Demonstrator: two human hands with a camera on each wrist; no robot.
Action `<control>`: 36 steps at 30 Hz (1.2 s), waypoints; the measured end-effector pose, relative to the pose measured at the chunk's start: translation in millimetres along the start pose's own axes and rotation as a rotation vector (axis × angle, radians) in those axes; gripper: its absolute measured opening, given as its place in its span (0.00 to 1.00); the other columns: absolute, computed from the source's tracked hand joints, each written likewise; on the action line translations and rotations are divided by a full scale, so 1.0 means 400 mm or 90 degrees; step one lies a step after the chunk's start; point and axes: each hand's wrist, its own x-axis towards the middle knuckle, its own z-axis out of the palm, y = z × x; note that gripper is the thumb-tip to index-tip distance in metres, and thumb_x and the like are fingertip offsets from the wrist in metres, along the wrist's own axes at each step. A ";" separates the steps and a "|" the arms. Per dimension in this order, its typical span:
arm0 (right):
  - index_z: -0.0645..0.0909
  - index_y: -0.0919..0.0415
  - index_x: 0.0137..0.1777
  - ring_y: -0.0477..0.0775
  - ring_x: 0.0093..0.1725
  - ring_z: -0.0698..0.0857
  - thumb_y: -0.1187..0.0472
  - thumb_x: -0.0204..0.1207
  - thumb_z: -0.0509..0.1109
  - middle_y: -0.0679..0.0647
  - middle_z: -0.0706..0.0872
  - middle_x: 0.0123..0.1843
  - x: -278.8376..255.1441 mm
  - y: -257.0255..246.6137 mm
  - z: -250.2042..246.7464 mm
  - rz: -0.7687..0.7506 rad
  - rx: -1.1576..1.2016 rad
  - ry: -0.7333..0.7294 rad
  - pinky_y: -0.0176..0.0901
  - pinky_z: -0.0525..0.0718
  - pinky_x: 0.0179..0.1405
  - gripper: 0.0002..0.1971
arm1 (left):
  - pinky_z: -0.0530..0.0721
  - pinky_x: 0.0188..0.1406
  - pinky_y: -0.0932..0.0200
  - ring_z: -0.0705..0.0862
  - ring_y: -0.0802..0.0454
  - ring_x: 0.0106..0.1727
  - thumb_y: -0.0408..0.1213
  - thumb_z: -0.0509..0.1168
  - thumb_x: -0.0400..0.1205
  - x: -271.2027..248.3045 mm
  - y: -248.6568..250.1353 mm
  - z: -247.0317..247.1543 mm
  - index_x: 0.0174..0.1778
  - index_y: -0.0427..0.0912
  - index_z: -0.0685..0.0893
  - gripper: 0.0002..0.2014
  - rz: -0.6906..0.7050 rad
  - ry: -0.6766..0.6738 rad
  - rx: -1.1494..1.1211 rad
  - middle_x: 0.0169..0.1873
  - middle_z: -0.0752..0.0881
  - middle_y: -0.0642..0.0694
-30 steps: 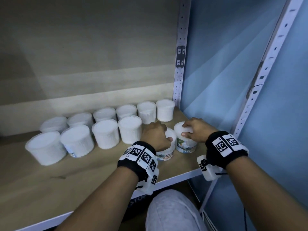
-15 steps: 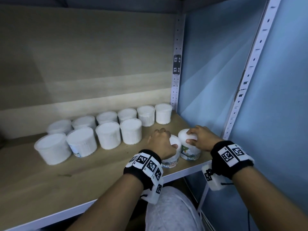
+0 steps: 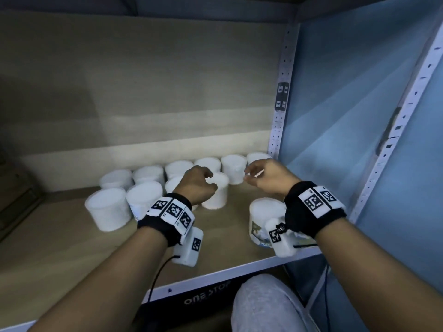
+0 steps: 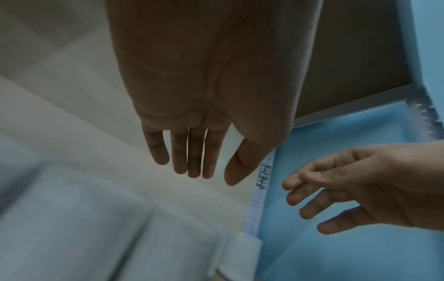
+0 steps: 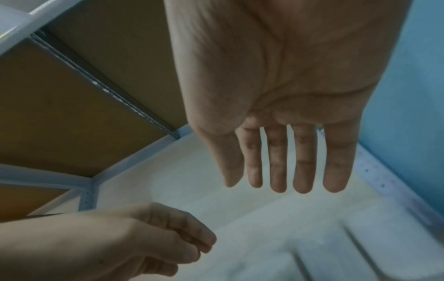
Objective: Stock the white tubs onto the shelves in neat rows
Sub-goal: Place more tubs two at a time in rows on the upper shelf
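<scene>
Several white tubs stand in two rows at the back of the wooden shelf [image 3: 60,259]; the back row [image 3: 233,168] runs to the right post, and the front row [image 3: 107,209] ends at a tub [image 3: 217,195] under my left hand. A labelled tub [image 3: 261,216] stands apart near the front right edge, partly hidden by my right wrist. My left hand [image 3: 203,182] hovers over the front row, holding nothing. My right hand [image 3: 254,174] hovers over the back row's right end, also holding nothing. The wrist views show both the left hand [image 4: 213,178] and the right hand [image 5: 264,187] with fingers straight.
A perforated white upright [image 3: 279,121] and a blue side wall [image 3: 335,116] close the shelf on the right. The shelf's left half is bare board. Below the front edge are a dark box [image 3: 206,298] and my knee [image 3: 263,307].
Both hands have let go of the two labelled tubs at the front right and risen over the rows behind. The head view has tilted and moved closer.
</scene>
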 end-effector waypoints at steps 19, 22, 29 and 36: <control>0.70 0.63 0.75 0.61 0.75 0.72 0.46 0.77 0.67 0.60 0.72 0.75 0.211 -0.135 0.233 0.094 -0.221 -0.109 0.50 0.74 0.73 0.31 | 0.73 0.73 0.54 0.73 0.45 0.74 0.47 0.67 0.79 0.111 -0.210 -0.048 0.72 0.38 0.75 0.27 -0.068 -0.046 0.083 0.73 0.74 0.42; 0.70 0.62 0.75 0.62 0.74 0.71 0.44 0.76 0.68 0.61 0.71 0.75 0.226 -0.125 0.247 0.086 -0.271 -0.103 0.50 0.73 0.73 0.32 | 0.72 0.74 0.48 0.72 0.43 0.74 0.48 0.68 0.78 0.118 -0.217 -0.035 0.72 0.38 0.75 0.28 -0.058 -0.046 0.109 0.72 0.74 0.40; 0.72 0.63 0.72 0.63 0.72 0.74 0.43 0.76 0.68 0.61 0.73 0.72 0.242 -0.128 0.258 0.059 -0.337 -0.103 0.51 0.74 0.71 0.31 | 0.73 0.73 0.46 0.72 0.42 0.73 0.49 0.66 0.79 0.123 -0.228 -0.024 0.72 0.39 0.76 0.27 -0.040 -0.033 0.127 0.70 0.75 0.41; 0.72 0.64 0.72 0.63 0.71 0.75 0.45 0.77 0.67 0.62 0.74 0.72 0.237 -0.133 0.251 0.035 -0.355 -0.113 0.50 0.75 0.69 0.30 | 0.73 0.73 0.46 0.71 0.42 0.73 0.49 0.66 0.79 0.122 -0.230 -0.021 0.72 0.39 0.76 0.27 -0.029 -0.030 0.142 0.69 0.75 0.42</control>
